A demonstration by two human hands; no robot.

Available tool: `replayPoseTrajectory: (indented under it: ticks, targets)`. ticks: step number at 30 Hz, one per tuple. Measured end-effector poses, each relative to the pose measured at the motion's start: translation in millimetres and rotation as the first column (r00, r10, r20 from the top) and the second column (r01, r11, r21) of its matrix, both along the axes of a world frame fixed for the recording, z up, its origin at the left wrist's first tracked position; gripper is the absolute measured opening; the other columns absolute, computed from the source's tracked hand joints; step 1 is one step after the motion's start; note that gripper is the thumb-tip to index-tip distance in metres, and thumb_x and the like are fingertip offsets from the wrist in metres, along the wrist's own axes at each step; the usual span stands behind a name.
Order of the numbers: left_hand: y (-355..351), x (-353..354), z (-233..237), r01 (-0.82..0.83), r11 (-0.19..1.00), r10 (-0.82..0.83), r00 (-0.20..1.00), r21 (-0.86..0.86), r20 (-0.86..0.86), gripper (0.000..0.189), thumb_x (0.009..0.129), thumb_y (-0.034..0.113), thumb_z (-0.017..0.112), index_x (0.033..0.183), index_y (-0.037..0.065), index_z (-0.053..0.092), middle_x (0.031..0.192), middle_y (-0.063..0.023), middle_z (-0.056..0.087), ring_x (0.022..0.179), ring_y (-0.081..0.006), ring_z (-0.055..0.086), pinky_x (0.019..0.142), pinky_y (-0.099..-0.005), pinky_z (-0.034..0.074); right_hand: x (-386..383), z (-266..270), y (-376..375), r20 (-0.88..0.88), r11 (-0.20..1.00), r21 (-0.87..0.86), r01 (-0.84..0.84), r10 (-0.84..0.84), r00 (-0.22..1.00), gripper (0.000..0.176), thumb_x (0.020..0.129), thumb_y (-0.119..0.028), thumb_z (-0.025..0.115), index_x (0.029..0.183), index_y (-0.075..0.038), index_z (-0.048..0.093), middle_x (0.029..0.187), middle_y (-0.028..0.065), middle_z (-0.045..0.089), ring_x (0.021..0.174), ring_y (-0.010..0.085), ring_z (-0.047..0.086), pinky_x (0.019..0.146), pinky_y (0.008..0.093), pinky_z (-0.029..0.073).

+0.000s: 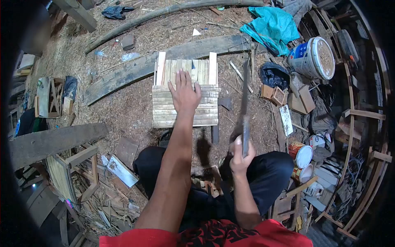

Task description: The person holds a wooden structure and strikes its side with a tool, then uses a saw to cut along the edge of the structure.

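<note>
My left hand [184,95] lies flat, fingers stretched out, on a small box-like piece made of split bamboo slats [185,117]. Crosswise slats cover its near half; lengthwise ones show beyond, between two pale wooden side strips [212,68]. My right hand [242,155] is wrapped round the handle of a machete [245,99], held upright to the right of the slatted piece. Its long dark blade points away from me, seen nearly edge-on. A dark block of wood [225,103] sticks out at the piece's right side.
A weathered plank [119,84] lies behind the slatted piece, with a long curved pole [140,26] farther back. At right are a teal tarp [273,29], a white bucket [323,57] and paint cans [303,156]. Wooden frames [88,173] stand at left. Shavings cover the ground.
</note>
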State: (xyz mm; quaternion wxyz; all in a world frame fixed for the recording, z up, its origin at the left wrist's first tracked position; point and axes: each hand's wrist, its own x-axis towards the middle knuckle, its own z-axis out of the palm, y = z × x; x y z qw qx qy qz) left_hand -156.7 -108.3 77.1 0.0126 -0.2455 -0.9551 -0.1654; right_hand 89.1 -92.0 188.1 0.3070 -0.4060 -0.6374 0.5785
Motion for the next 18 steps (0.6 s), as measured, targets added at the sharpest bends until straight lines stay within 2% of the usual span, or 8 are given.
replayPoseTrajectory:
  ticks: [3,6,9,10,13,15,18]
  targets:
    - [-1,0,1,0.004,1.0,-0.004,1.0,0.005,0.002,0.062,0.097,0.036,0.045,0.149,0.003,0.041,0.159,-0.013,0.034,0.15,-0.0255,0.024,0.121,-0.0553,0.012,-53,-12,34,0.012,0.986,0.025,0.168,-0.168,0.986,0.027,0.098,-0.025,0.064,0.085,-0.002,0.06,0.068,-0.0046,0.05,0.063,0.0069,0.044,0.057,0.026,0.037]
    - [-2,1,0,0.016,1.0,-0.016,1.0,0.004,-0.001,0.062,0.097,0.036,0.045,0.149,0.002,0.041,0.159,-0.0138,0.034,0.15,-0.026,0.024,0.121,-0.0551,0.011,-104,-61,74,0.077,0.982,0.17,0.088,-0.102,0.992,0.029,0.098,-0.028,0.065,0.083,-0.002,0.061,0.068,-0.0029,0.053,0.064,0.0075,0.046,0.058,0.0277,0.039]
    - [-3,-2,0,0.024,1.0,-0.025,0.999,0.002,0.035,0.065,0.096,0.038,0.045,0.149,0.001,0.04,0.161,-0.0135,0.029,0.15,-0.0256,0.024,0.121,-0.0548,0.011,-114,-73,95,-0.028,0.993,0.096,0.064,-0.061,0.998,0.03,0.098,-0.027,0.064,0.08,-0.003,0.06,0.069,-0.0016,0.055,0.066,0.0077,0.048,0.058,0.0281,0.04]
    - [-3,-3,-1,0.021,1.0,-0.021,0.999,0.0,0.034,0.065,0.095,0.038,0.047,0.149,0.001,0.04,0.161,-0.0139,0.029,0.15,-0.0259,0.024,0.121,-0.055,0.011,-113,-60,100,-0.039,0.997,0.081,-0.008,0.011,0.999,0.03,0.097,-0.026,0.064,0.079,-0.002,0.062,0.068,0.0,0.057,0.065,0.0078,0.05,0.058,0.0281,0.041]
    - [-2,-1,9,0.032,0.999,-0.032,0.998,0.009,0.051,0.066,0.094,0.038,0.05,0.148,0.001,0.04,0.161,-0.0152,0.029,0.15,-0.0271,0.023,0.12,-0.0561,0.011,-122,-16,103,0.056,0.986,0.161,-0.048,0.039,0.998,0.028,0.095,-0.023,0.064,0.079,-0.001,0.063,0.062,0.0016,0.058,0.059,0.009,0.054,0.054,0.0307,0.043]
    - [-2,0,22,0.04,0.999,-0.042,0.996,0.029,0.078,0.067,0.094,0.038,0.051,0.148,0.001,0.04,0.161,-0.0159,0.029,0.15,-0.0284,0.023,0.12,-0.0574,0.011,-129,36,102,0.132,0.956,0.264,-0.126,0.094,0.987,0.024,0.093,-0.02,0.066,0.078,-0.002,0.063,0.058,0.0058,0.058,0.053,0.0152,0.057,0.05,0.0342,0.043]
    - [-12,-10,28,0.092,0.996,-0.093,0.959,0.016,0.267,0.07,0.095,0.039,0.052,0.149,-0.001,0.037,0.16,-0.0181,0.028,0.15,-0.0327,0.024,0.12,-0.0545,0.014,-125,110,110,0.179,0.895,0.383,-0.228,0.17,0.969,0.02,0.089,-0.016,0.069,0.076,-0.003,0.061,0.055,0.0127,0.056,0.048,0.0268,0.059,0.048,0.039,0.045]
